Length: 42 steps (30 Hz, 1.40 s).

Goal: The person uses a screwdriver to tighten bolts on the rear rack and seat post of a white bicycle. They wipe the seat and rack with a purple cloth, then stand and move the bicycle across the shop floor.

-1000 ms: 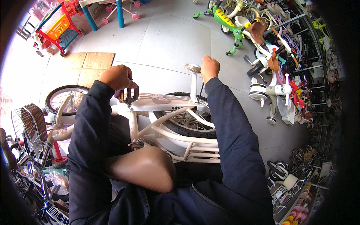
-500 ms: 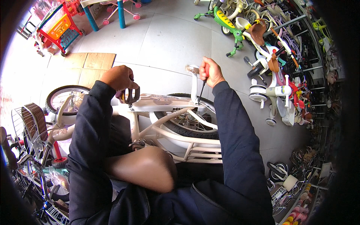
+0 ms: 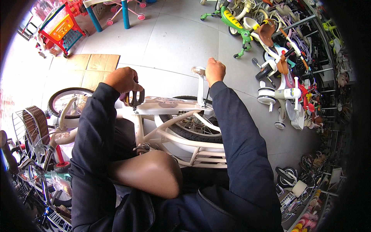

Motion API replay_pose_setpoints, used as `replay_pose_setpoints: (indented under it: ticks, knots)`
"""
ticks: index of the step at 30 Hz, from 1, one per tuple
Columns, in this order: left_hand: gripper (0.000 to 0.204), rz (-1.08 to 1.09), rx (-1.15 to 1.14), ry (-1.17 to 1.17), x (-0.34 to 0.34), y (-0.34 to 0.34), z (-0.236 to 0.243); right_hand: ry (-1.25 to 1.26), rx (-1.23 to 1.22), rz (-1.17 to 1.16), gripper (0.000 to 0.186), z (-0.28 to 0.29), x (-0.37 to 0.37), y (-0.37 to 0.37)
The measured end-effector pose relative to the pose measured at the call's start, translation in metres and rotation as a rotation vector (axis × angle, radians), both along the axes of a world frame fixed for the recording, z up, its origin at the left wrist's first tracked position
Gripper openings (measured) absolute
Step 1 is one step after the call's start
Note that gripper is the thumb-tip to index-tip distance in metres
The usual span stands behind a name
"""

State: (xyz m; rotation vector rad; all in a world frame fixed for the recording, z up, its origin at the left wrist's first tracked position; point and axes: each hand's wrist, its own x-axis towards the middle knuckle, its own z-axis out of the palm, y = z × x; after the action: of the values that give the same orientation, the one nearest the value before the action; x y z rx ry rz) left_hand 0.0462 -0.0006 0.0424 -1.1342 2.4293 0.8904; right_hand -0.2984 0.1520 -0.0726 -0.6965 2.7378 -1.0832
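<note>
A cream and white child's bicycle [image 3: 185, 117] lies on its side before me, its brown saddle [image 3: 148, 174] near my lap. My left hand [image 3: 123, 80] is closed around a dark pedal [image 3: 140, 98] above the chain guard [image 3: 166, 103]. Near the rear wheel [image 3: 189, 133], my right hand [image 3: 215, 72] makes a fist around a tool with a thin dark shaft [image 3: 208, 94]; its handle is hidden in the fist. The shaft slants down toward the foot of a white stand-like arm [image 3: 200, 91], but my sleeve covers part of it, so contact cannot be made out.
Flattened cardboard [image 3: 96, 65] lies on the tiled floor beyond the front wheel [image 3: 69, 103]. A toy cart [image 3: 62, 29] stands far left. A green ride-on toy [image 3: 235, 23] and several small bikes crowd the right. More bicycles with a wire basket [image 3: 33, 127] stand at the left.
My right fist has turned over and my right forearm has shifted slightly left, covering more of the tool's shaft. The left hand stays on the pedal.
</note>
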Motion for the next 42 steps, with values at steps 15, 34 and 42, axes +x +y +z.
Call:
replay_pose_setpoints:
  ticks: [15,34,42]
  knots:
    - [0.030,0.001,0.204,-0.092,-0.003,0.000,0.005,-0.181,-0.074,0.141,0.053,0.040,0.034,0.001]
    - [0.030,-0.166,0.053,0.042,-0.018,0.011,-0.010,-0.062,-0.138,0.920,0.033,0.204,0.171,0.040]
    - [0.033,-0.160,-0.236,0.128,-0.042,0.029,-0.042,-0.256,-0.168,0.988,0.039,0.171,0.180,0.059]
